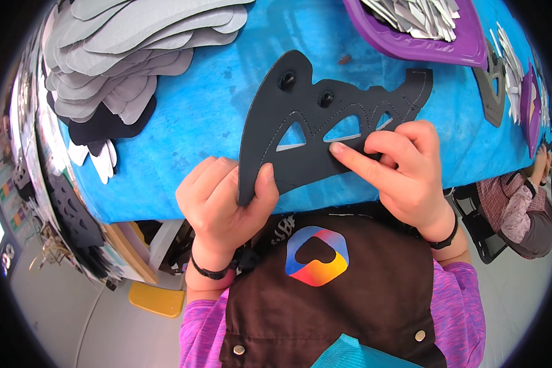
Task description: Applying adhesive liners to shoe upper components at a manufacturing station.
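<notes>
pinching a curved, stitched, leathery panel [313,156] is the left hand [222,199]; the right hand [409,175] touches it, grip unclear.

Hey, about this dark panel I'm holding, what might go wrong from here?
The right hand has a fingertip by a cut-out in the dark panel; pressing hard might distort that edge. The stack of grey pieces lies in uneven layers, so a bump could slide some off.

The panel [313,144] is being held over the surface [165,165]. Behind and left of the panel, stacked pieces [135,43] are lying on the surface; behind and right, a basin [411,52] is holding strips [414,18]. Right of the panel, a second panel [493,113] is lying and a co-worker [515,227] is sitting.
</notes>
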The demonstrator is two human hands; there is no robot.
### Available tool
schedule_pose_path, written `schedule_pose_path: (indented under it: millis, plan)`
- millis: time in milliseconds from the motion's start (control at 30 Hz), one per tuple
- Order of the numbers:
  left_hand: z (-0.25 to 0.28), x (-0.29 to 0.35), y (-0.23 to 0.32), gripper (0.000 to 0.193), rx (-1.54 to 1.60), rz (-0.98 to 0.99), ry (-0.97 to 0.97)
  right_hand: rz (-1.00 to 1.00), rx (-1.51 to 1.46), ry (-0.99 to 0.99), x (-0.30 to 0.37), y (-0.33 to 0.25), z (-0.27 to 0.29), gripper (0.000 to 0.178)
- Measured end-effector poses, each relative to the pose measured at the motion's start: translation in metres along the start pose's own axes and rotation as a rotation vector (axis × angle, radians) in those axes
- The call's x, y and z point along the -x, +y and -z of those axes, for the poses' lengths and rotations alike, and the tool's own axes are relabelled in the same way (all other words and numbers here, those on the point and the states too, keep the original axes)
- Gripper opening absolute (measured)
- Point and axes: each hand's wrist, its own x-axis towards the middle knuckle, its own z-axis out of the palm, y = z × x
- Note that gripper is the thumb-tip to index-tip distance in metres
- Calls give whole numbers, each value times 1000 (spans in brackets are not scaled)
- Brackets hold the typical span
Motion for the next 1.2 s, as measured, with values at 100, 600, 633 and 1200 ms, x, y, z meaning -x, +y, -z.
schedule_pose_path:
  millis: [100, 600, 633, 1200]
  plan:
    - [1, 0, 1, 18, -16, 0, -13, 17, 66, -57, -5, -3, 1, 43]
    - [5, 4, -3, 18, -16, -44, -70, 113, 104, -128, -15, 0, -2, 47]
    - [6, 4, -3, 18, -16, -45, -70, 117, 89, -116, -13, 1, -3, 46]
    - [7, 6, -3, 41, -22, -63, -201, 57, -44, -31, -19, -5, -8, 46]
